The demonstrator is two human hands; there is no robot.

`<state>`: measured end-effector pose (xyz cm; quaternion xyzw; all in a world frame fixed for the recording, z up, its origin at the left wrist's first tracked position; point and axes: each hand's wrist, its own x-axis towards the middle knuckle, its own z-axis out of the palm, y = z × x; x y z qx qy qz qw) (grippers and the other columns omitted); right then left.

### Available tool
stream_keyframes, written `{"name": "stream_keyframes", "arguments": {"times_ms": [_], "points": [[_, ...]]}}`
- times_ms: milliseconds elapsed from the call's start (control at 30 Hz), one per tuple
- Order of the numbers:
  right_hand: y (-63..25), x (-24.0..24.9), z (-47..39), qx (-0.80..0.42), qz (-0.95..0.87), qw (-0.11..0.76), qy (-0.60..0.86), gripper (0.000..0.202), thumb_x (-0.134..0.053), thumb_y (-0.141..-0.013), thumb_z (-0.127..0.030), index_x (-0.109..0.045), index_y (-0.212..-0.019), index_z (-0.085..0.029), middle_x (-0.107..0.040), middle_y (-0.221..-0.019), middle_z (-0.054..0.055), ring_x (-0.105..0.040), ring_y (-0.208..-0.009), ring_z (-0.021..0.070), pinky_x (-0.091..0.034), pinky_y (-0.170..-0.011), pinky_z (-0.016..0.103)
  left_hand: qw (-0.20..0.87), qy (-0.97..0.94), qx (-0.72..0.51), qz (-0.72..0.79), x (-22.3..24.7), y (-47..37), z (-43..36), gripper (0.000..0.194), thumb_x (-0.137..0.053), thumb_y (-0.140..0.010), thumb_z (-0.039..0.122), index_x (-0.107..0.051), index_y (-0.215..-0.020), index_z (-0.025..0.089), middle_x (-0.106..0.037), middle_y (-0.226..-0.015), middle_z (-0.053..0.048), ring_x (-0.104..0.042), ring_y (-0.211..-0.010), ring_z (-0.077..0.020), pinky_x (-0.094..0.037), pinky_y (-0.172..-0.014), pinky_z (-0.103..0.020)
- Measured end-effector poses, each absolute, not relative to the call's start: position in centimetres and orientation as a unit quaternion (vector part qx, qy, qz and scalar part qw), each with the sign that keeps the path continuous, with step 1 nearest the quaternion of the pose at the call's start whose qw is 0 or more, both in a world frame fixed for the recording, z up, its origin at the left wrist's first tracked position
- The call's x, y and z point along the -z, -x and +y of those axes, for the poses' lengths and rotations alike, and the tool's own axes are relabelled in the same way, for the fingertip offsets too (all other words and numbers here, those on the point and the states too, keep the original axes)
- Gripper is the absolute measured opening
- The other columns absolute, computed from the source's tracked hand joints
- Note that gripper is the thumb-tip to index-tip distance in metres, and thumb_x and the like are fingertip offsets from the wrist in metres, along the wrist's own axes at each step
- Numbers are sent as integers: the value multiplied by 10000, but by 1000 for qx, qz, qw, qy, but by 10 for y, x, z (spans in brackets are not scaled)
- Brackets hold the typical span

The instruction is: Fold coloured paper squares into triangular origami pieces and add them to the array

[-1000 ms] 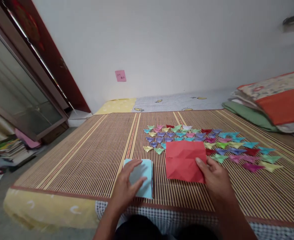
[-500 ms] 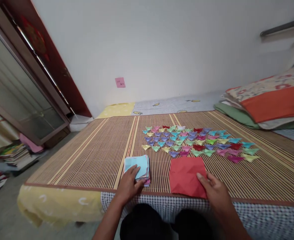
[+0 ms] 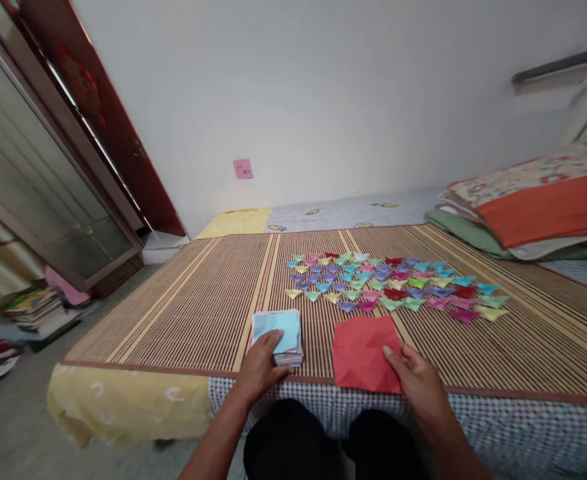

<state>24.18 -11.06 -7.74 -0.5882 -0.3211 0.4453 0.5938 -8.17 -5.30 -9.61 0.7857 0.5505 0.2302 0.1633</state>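
A creased red paper square (image 3: pixel 364 353) lies near the front edge of the striped mat (image 3: pixel 213 300). My right hand (image 3: pixel 417 381) pinches its right side, thumb on top and fingers partly hidden beneath. Left of it is a stack of square papers (image 3: pixel 288 333) with a light blue sheet uppermost. My left hand (image 3: pixel 263 365) rests at the stack's lower left, fingers apart on its top and front edge. Behind both, several small folded paper pieces (image 3: pixel 358 285) in many colours sit in rows.
Folded bedding (image 3: pixel 538 207) is piled at the back right. A pink note (image 3: pixel 242 169) is stuck on the white wall. Books (image 3: pixel 33 307) are stacked on the floor at the left, beside a glass-panelled cabinet (image 3: pixel 48 167). My knees are below the mat's edge.
The view has shifted slightly. My right hand and the red paper sit a little further left, nearer the stack. My left hand's fingers have moved slightly on the stack.
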Motion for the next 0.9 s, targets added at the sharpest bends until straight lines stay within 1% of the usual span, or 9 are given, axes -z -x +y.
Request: {"name": "stream_keyframes", "arguments": {"times_ms": [67,133,200,300,400,500,600,767,900], "points": [[-242,80,-110,-444,-321,593,591,421,-825,-583,-491,-730,-835,-168,-787,-740,68,-763,-778,320,-612,-670,378,150,-793,-214,550,99,81,-51,806,-883,-663,233,-580,-1410,227,-601,-1453,-143,-537,-1352,-345,-406,-1142,-494],[-241,82,-110,-442,-320,595,591,416,-823,-579,-490,-727,-825,-169,-784,-735,63,-753,-734,304,-607,-668,377,137,-802,-200,547,100,81,-46,732,-882,-683,251,-614,-1364,222,-621,-1409,-139,-554,-1315,-345,-417,-1125,-496],[-240,83,-110,-444,-320,597,586,434,-819,-584,-491,-733,-857,-166,-790,-758,68,-749,-719,299,-607,-676,385,128,-812,-185,539,99,82,-41,654,-886,-696,310,-653,-1300,220,-652,-1339,-126,-581,-1254,-339,-443,-1087,-484],[-239,83,-112,-449,-320,602,577,458,-818,-587,-498,-737,-890,-164,-807,-838,91,-760,-785,315,-614,-715,395,121,-825,-168,526,95,84,-35,582,-872,-717,398,-681,-1237,219,-675,-1255,-107,-603,-1164,-320,-468,-1029,-458],[-240,84,-114,-452,-318,603,575,489,-822,-587,-499,-740,-932,-162,-813,-884,105,-766,-871,343,-618,-744,409,116,-832,-158,519,92,85,-32,517,-823,-771,439,-686,-1222,226,-677,-1219,-94,-599,-1133,-303,-461,-1012,-441],[-243,88,-115,-452,-317,601,577,520,-823,-595,-500,-737,-977,-157,-816,-907,114,-766,-907,359,-622,-739,417,117,-834,-154,517,91,86,-32,459,-751,-841,439,-681,-1241,223,-676,-1199,-90,-597,-1123,-289,-456,-1005,-425],[-246,94,-115,-448,-320,601,580,515,-825,-596,-511,-739,-958,-156,-817,-926,122,-767,-903,359,-623,-743,419,119,-835,-154,514,89,86,-32,426,-694,-886,442,-685,-1244,212,-672,-1200,-97,-599,-1112,-281,-458,-997,-414],[-249,95,-116,-443,-331,600,578,502,-820,-599,-532,-745,-935,-166,-819,-945,119,-768,-903,359,-628,-751,429,125,-830,-160,520,86,84,-33,397,-678,-902,416,-697,-1218,176,-676,-1185,-113,-598,-1105,-284,-454,-1000,-413],[-249,88,-119,-443,-341,594,579,471,-804,-614,-525,-747,-913,-166,-819,-928,118,-776,-845,351,-633,-734,434,138,-818,-166,534,84,82,-33,292,-644,-932,354,-713,-1169,198,-690,-1153,-99,-609,-1108,-282,-461,-998,-416]]}}
